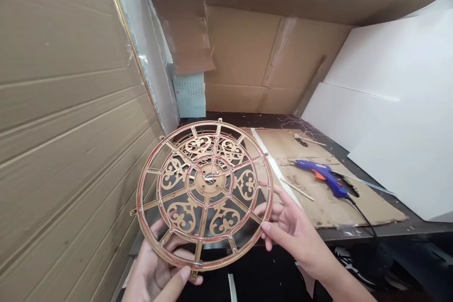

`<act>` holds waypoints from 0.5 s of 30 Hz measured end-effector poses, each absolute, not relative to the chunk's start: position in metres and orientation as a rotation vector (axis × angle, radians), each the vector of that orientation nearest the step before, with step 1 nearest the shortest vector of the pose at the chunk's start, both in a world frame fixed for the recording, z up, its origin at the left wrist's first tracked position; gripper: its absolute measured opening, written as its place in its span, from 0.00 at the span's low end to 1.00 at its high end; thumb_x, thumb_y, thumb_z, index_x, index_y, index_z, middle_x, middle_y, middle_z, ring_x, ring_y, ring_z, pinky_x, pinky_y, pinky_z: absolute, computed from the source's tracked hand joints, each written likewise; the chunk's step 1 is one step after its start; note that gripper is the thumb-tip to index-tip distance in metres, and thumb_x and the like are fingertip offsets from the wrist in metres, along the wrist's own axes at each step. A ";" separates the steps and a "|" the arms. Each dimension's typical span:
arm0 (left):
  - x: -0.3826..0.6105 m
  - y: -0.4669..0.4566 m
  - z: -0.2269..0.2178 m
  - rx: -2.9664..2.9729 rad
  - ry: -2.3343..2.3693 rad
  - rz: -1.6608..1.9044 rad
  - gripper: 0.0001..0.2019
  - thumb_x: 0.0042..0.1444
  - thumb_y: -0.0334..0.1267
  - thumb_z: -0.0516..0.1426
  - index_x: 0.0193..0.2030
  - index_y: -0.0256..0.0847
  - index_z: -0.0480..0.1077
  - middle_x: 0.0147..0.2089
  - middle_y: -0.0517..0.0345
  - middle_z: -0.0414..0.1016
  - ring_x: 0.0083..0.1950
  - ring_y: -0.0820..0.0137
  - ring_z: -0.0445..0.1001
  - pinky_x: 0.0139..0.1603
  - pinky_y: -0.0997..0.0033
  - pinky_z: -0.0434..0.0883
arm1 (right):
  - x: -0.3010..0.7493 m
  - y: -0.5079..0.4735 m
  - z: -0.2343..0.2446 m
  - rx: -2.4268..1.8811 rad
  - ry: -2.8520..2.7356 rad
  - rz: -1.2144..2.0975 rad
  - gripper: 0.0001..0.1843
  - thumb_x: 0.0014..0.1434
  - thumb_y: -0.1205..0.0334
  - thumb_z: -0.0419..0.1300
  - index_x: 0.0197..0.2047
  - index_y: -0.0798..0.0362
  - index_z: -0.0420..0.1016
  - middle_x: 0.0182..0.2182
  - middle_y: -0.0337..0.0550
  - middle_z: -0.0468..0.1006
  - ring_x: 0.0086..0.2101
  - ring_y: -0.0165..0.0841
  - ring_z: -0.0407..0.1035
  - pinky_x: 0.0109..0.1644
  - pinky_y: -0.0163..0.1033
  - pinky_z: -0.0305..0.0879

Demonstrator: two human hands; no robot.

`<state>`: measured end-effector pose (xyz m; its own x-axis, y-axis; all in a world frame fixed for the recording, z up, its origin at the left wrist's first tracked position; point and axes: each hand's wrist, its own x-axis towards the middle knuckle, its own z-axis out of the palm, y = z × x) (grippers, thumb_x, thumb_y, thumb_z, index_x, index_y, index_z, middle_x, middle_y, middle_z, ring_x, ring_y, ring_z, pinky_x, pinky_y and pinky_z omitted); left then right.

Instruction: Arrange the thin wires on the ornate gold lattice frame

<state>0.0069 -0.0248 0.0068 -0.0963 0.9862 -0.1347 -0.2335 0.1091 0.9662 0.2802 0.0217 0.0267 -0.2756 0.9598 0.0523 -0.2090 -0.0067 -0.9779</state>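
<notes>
Now both hands are gripping the round gold filigree wheel (204, 198), tilted upright: left hand (155, 269) pinching its bottom rim, right hand (293, 231) fingers pinching the right edge.

corrugated cardboard wall (63, 118) on the left, cardboard backdrop (247, 56) behind, white boards (396, 104) right, dark worktable (389, 229)

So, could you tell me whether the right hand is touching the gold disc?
Touching: the head view shows the right hand's fingertips pressed on the rim of the gold disc.
</notes>
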 end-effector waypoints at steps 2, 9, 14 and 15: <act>0.004 -0.024 0.004 0.910 1.200 1.283 0.56 0.40 0.46 0.75 0.72 0.54 0.48 0.51 0.49 0.80 0.31 0.59 0.80 0.32 0.59 0.81 | 0.280 0.018 0.023 -0.918 -1.283 1.457 0.37 0.64 0.56 0.68 0.69 0.41 0.54 0.44 0.42 0.77 0.28 0.26 0.70 0.34 0.37 0.75; -0.006 -0.020 -0.002 0.967 1.173 1.237 0.61 0.38 0.40 0.76 0.72 0.51 0.43 0.49 0.48 0.80 0.28 0.58 0.80 0.30 0.54 0.82 | 0.285 0.012 0.017 -1.050 -1.492 1.427 0.22 0.62 0.53 0.69 0.55 0.50 0.70 0.35 0.43 0.79 0.33 0.33 0.73 0.33 0.39 0.73; -0.006 -0.021 -0.005 0.983 1.121 1.199 0.58 0.45 0.43 0.73 0.71 0.50 0.36 0.59 0.36 0.74 0.27 0.61 0.80 0.29 0.55 0.82 | 0.287 0.011 0.019 -1.097 -1.529 1.426 0.18 0.61 0.54 0.69 0.50 0.50 0.71 0.35 0.41 0.78 0.30 0.31 0.72 0.33 0.38 0.71; -0.006 -0.022 -0.004 0.985 1.128 1.197 0.57 0.47 0.44 0.73 0.71 0.51 0.35 0.61 0.35 0.73 0.27 0.61 0.80 0.28 0.56 0.81 | 0.287 0.011 0.019 -1.100 -1.546 1.416 0.17 0.61 0.55 0.69 0.49 0.50 0.72 0.35 0.41 0.78 0.31 0.31 0.72 0.34 0.38 0.71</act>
